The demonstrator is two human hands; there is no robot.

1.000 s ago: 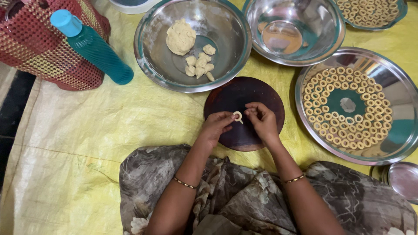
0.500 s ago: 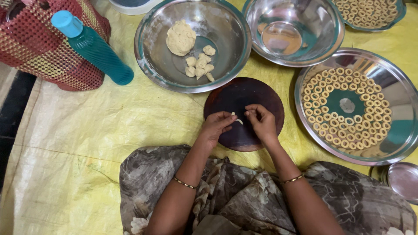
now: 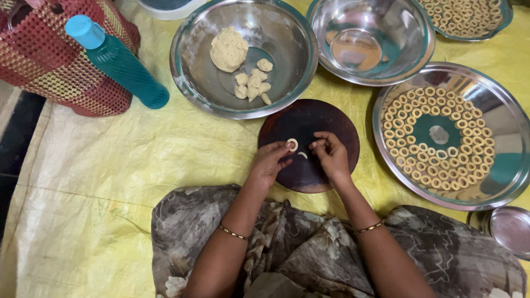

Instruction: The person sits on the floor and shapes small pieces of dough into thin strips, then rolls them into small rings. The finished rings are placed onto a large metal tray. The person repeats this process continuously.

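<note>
Dough ring (image 3: 292,144) pinched by left hand (image 3: 269,161) fingers, on round board (image 3: 309,144).

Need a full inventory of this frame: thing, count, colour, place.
dough ring: 1, pale, at left fingertips
dough scrap: 1, pale, on board
round board: 1, dark brown, centre
dough bowl: 1, steel, top centre, holds lump and pieces
empty bowl: 1, steel, top right
ring plate: 1, steel, right, many rings
far plate: 1, steel, top right corner
bottle: 1, teal, lying left
basket: 1, red, top left
sheet: 1, yellow, underneath
left hand: 1
right hand: 1
</note>
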